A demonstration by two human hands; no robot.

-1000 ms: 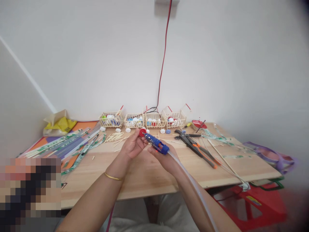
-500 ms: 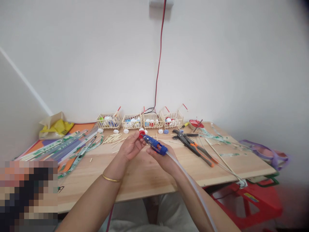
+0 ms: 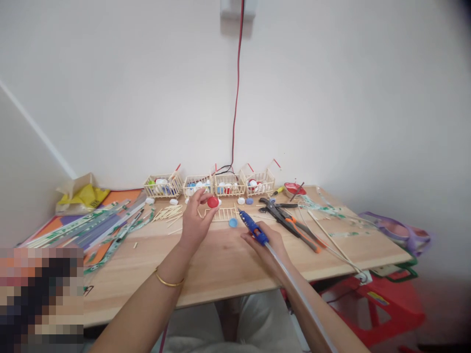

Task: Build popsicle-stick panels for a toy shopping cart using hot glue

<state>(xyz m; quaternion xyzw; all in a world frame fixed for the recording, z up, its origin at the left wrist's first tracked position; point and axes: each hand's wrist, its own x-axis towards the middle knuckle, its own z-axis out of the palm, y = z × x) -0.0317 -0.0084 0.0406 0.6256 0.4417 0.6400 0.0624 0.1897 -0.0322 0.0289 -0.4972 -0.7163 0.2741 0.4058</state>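
Note:
Between thumb and fingertips, my left hand (image 3: 196, 218) pinches a red bottle cap (image 3: 213, 202), its closed face toward me. My right hand (image 3: 265, 242) is closed around a blue glue gun (image 3: 253, 227), with a long clear glue stick (image 3: 287, 279) trailing from its back along my forearm. The gun's tip points up and left, apart from the red cap. On the table between my hands lie a blue bottle cap (image 3: 233, 223) and a small ladder-like frame of thin sticks (image 3: 221, 214).
Along the wall stand several little stick carts (image 3: 163, 186) holding caps. To the right lie orange-handled pliers (image 3: 290, 223) and a red dish (image 3: 295, 188). Loose sticks (image 3: 167, 214), plastic-wrapped strips (image 3: 91, 225) and a yellow bag (image 3: 86, 196) are at left. A red stool (image 3: 382, 309) stands below.
My hands have drawn apart. The red cap has moved away from the glue gun's tip and turned; the gun has shifted right and down, uncovering the blue cap and stick frame.

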